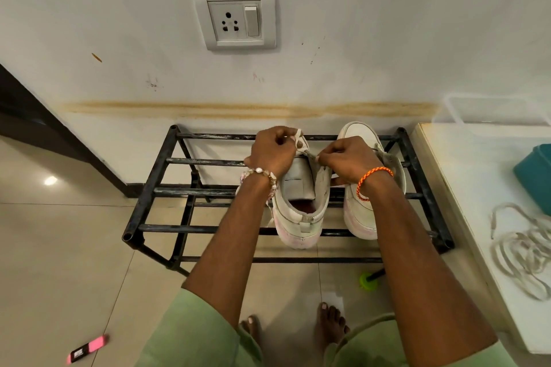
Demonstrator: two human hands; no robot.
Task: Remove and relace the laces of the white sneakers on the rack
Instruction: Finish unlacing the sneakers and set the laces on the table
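My left fingers (281,140) are curled and pinching a white lace (296,136) end at the far end of the left sneaker (301,205); my right fingers (326,156) are curled too, nipping the same lace, I think, just beside the tongue, where a short taut run shows between the two hands. Left hand (272,152) and right hand (348,162) sit close together over the shoe's throat, so I cannot see the eyelets or tell how many rows are threaded. The left sneaker stands on the top bars of the black rack (155,191), heel toward me, tongue pulled up; the right sneaker (366,211) stands just beside it on the right, partly behind my right wrist. A loose lace (521,247) lies heaped on the white desk (447,188) to the right, near a teal box (536,176), which suggests one shoe is already stripped. What worries me: the rack is only bars, so a hard tug could tip the shoe or drag it between them. With the eyelets hidden, I could skip a hole or twist the lace. The frayed-looking tip may also catch at the eyelet.
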